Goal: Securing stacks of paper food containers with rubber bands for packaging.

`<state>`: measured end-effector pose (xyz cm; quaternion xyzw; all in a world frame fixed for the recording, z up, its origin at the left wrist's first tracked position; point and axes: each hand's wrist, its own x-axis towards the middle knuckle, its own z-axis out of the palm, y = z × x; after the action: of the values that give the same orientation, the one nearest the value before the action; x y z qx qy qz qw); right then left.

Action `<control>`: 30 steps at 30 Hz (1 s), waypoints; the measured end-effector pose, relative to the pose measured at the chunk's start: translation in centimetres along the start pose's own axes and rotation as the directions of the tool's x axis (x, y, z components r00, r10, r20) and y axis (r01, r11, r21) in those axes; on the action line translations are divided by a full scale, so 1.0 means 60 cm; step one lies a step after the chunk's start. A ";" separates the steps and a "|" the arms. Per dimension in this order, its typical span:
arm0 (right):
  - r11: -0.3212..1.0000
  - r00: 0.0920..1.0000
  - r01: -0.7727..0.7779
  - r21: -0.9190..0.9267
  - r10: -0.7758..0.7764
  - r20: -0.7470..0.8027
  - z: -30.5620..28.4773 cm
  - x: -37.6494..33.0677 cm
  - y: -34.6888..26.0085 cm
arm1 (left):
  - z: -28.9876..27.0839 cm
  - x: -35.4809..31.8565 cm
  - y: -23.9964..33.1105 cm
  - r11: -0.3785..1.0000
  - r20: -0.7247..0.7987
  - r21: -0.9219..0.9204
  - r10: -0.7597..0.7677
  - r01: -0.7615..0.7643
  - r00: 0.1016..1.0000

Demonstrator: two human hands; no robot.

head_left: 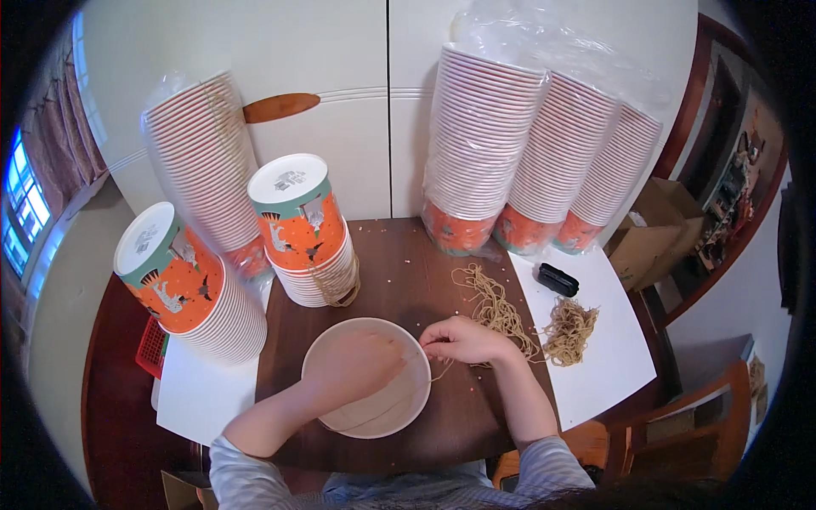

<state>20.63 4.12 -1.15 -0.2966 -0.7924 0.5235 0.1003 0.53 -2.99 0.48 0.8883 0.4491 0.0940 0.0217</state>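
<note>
A round white paper tub (365,427) stands mouth up in front of me on the brown tabletop. My left hand (364,360) reaches into its mouth; its fingers are blurred and partly hidden. At the tub's right rim, my right hand (466,340) pinches a thin tan string (440,371). A length of this string crosses the tub's opening. Beyond my right hand lies a loose tangle of tan string (493,310), with a denser bundle of string (569,331) to its right on a white sheet.
Upside-down stacks of orange and green tubs stand left (183,280) and centre-left (302,225), the latter with string hanging on it. Plastic-wrapped tub stacks (200,153) rise behind them, and more (489,136) at the back right. A black object (558,279) lies right; a wooden chair (688,425) stands beyond.
</note>
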 end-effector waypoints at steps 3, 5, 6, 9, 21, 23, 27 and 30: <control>0.999 0.999 0.034 -0.017 -0.034 -0.006 0.001 0.002 0.006 | -0.006 0.017 0.019 0.996 0.175 -0.021 -0.086 0.091 0.981; 0.999 1.000 0.024 -0.027 -0.024 0.006 0.001 0.002 0.001 | -0.012 0.027 0.028 0.991 0.204 -0.035 -0.122 0.132 0.971; 0.999 1.000 0.026 -0.025 -0.026 0.001 0.001 0.001 0.001 | -0.014 0.030 0.032 0.983 0.234 -0.051 -0.162 0.179 0.959; 0.999 1.000 0.024 -0.021 -0.024 -0.003 0.000 0.001 0.004 | -0.005 0.035 0.029 0.974 0.259 -0.047 -0.202 0.221 0.945; 0.993 0.994 0.107 0.054 -0.107 -0.018 -0.007 -0.015 0.016 | -0.043 0.026 0.000 0.723 0.237 -0.642 -0.127 0.254 0.963; 0.990 0.990 0.137 0.031 -0.136 -0.020 -0.009 -0.017 0.016 | -0.024 0.027 -0.008 0.536 0.228 -0.809 -0.091 0.240 0.969; 0.991 0.990 0.135 -0.009 -0.135 -0.027 -0.011 -0.023 0.008 | -0.026 0.030 -0.012 0.012 0.309 -0.951 -0.023 0.310 0.951; 0.991 0.990 0.135 0.021 -0.134 -0.048 -0.008 -0.023 0.008 | -0.022 0.037 -0.013 -0.014 0.320 -0.947 -0.069 0.320 0.945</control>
<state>22.17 3.84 -1.18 -0.2536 -0.8015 0.5181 0.1574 0.98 -0.80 2.02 0.5492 0.3692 0.2961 0.6887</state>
